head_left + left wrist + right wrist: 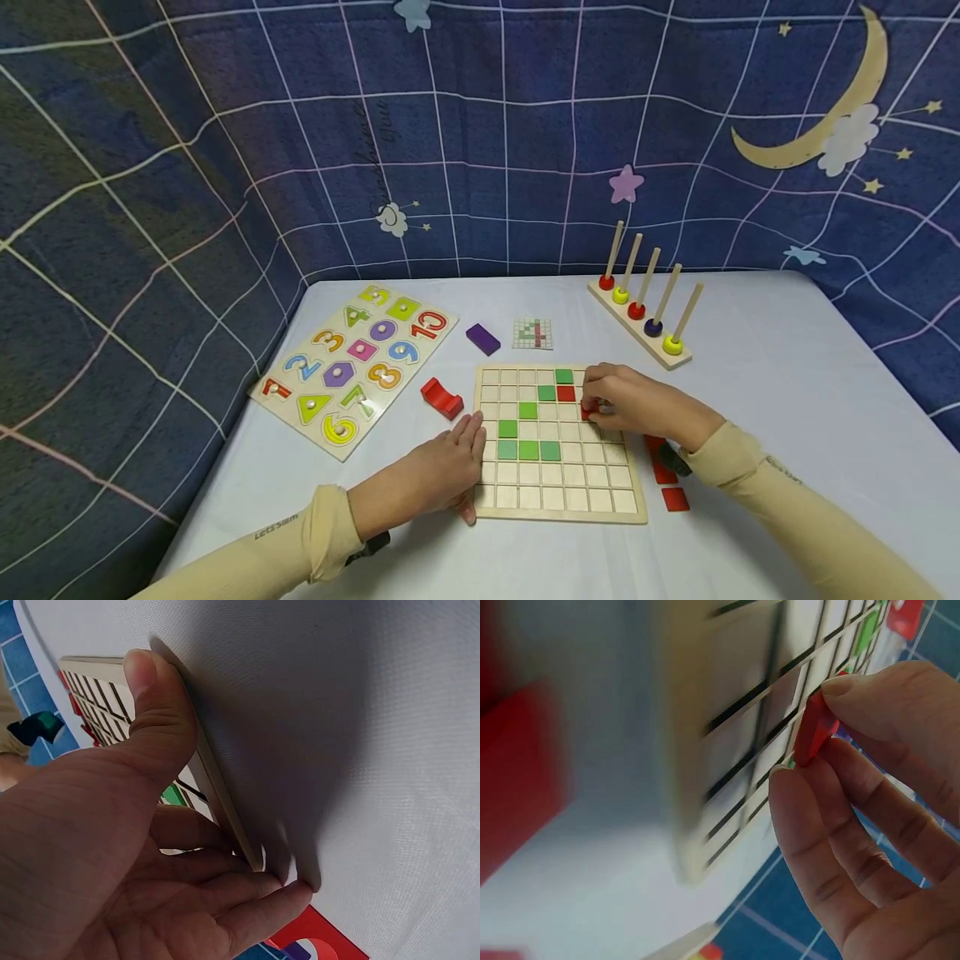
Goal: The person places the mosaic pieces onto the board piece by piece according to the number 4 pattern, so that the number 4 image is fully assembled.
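Right hand (641,404): pinching red tile (808,739) | Left hand (441,468): spread against board (558,516) | Risk: tile could seat askew — uneven release; board could shift — slack bracing

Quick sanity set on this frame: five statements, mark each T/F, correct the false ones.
1. The right hand pinches a red tile. True.
2. The left hand holds the purple block. False: it touches the left edge of the grid board.
3. In the head view, the number puzzle lies left of the grid board. True.
4. Only green tiles lie on the grid board. False: a placed red square is there too.
5. The red curved block lies between puzzle and grid board. True.
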Demonstrator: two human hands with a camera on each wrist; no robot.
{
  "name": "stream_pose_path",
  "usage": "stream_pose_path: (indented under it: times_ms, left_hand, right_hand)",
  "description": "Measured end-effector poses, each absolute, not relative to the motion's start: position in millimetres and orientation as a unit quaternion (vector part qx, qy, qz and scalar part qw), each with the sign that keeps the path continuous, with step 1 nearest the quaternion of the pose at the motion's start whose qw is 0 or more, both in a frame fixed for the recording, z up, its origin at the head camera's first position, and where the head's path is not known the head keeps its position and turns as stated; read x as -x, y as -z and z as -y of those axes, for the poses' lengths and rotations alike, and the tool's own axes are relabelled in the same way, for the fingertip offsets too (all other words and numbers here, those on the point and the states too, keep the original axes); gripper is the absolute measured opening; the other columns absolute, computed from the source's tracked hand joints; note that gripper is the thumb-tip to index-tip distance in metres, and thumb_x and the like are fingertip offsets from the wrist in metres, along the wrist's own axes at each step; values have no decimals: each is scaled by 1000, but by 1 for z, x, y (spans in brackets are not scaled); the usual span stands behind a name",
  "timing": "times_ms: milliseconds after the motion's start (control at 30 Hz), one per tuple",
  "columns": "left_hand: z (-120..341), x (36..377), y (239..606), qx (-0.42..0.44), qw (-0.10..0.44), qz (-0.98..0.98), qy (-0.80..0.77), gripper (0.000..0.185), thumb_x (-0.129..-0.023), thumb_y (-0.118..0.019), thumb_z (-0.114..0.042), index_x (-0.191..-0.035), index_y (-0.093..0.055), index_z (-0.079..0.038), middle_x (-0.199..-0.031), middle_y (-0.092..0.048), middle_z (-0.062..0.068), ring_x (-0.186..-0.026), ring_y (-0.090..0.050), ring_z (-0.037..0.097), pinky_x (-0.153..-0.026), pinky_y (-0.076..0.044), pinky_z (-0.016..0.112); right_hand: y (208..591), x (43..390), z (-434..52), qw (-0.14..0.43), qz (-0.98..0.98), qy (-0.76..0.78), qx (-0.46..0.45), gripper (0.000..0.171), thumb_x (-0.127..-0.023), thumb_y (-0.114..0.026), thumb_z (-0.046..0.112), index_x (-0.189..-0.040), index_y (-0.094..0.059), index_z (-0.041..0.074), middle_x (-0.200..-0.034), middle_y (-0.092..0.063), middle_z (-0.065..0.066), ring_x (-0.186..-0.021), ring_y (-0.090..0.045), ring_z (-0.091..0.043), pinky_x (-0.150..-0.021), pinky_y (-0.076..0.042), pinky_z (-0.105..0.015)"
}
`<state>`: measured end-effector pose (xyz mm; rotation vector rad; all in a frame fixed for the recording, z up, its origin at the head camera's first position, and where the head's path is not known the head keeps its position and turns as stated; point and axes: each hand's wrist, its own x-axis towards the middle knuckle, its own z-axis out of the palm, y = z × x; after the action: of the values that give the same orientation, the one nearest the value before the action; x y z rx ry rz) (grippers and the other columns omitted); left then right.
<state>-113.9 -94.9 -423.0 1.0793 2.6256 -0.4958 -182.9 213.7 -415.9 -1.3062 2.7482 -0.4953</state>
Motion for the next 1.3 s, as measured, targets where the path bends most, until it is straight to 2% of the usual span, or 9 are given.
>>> stream_pose_path:
  times_ms: [333, 500, 733, 933, 1200, 1300]
  left_hand:
    - [93, 114, 423, -377, 118, -902, 173, 93, -90, -82, -50, -157, -48, 4, -166, -48, 23, -153, -51, 34, -115, -55, 38]
    - [92, 115, 421, -372, 128, -902, 177, 97, -87, -83, -53, -158, -48, 4, -166, -46, 23, -155, -49, 35, -116, -55, 38]
    - [93, 115, 421, -370, 137, -902, 176, 95, -89, -84, -49, -158, -47, 4, -167, -46, 23, -155, -49, 35, -116, -55, 39]
    - [94, 116, 422, -366, 134, -904, 176, 91, -92, -83, -45, -158, -46, 4, -167, -45, 24, -155, -49, 34, -116, -55, 39]
    - [93, 115, 423, -363, 143, -905, 172, 95, -89, -83, -49, -159, -46, 4, -168, -44, 23, -156, -48, 34, -116, -54, 39]
    - [93, 115, 422, -362, 146, -905, 171, 93, -90, -83, -46, -159, -46, 4, -168, -44, 23, -156, -47, 34, -116, -55, 39]
  right_hand:
    - [428, 188, -188, 39, -885, 165, 434, 14, -91, -82, 1, -85, -74, 11, -84, -63, 0, -78, -48, -6, -71, -47, -23]
    - [429, 188, -187, 26, -886, 168, 432, 14, -91, -83, 2, -84, -75, 12, -85, -64, 1, -79, -52, -9, -73, -49, -26]
    - [430, 186, -185, 13, -887, 167, 431, 8, -88, -85, 4, -85, -79, 9, -86, -66, 0, -83, -58, -13, -73, -55, -27]
    - [431, 187, -185, -3, -885, 169, 434, 9, -87, -86, 3, -85, -78, 8, -86, -66, -2, -82, -57, -13, -72, -54, -27]
    - [432, 185, -186, -1, -884, 171, 434, 11, -87, -86, 2, -84, -78, 8, -85, -65, -1, -82, -55, -11, -72, -54, -27]
    - [429, 182, -188, 6, -884, 169, 435, 9, -88, -85, 3, -88, -78, 8, -90, -68, -3, -85, -59, -13, -75, -56, -28]
